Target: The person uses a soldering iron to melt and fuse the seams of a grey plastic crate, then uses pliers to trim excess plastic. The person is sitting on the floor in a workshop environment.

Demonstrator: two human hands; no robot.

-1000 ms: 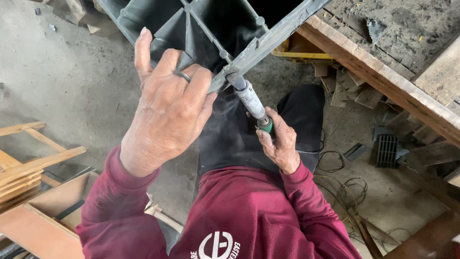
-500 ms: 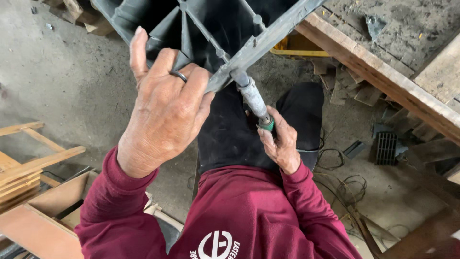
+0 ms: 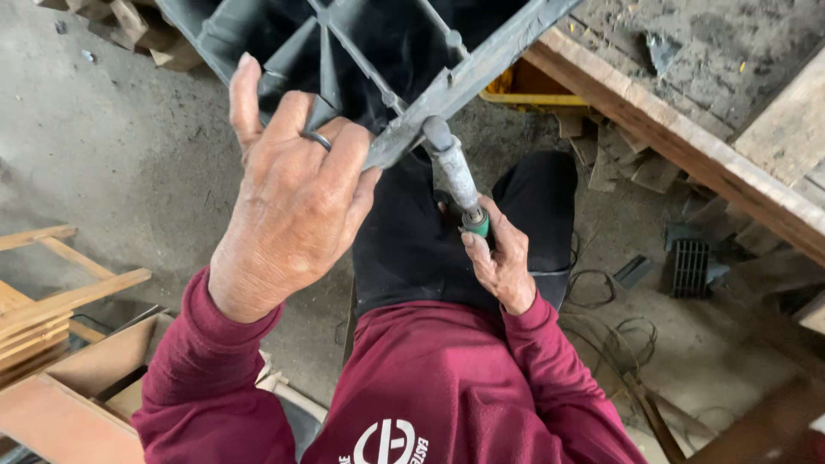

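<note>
Grey ribbed plastic frame (image 3: pixel 404 77) clamped in left hand (image 3: pixel 288 206) fingers, right hand (image 3: pixel 498 262) fingers wrapped on green-collared grey power tool (image 3: pixel 455 176) at 5 o'clock, working its edge; next wants steady pressure.

Up at 12 o'clock: ribbed frame (image 3: pixel 361 51), left hand (image 3: pixel 292 206) clamped on its lower edge. Just right of that hand, tool (image 3: pixel 455 176) tipped up against the same edge, right hand (image 3: pixel 503 262) wrapped round its lower end. Out at 2 o'clock, plank (image 3: pixel 687 146). Small grille (image 3: pixel 690 268) at 3, loose wires (image 3: pixel 619 339) around 4. Wooden slats (image 3: pixel 51 296) at 9.
</note>
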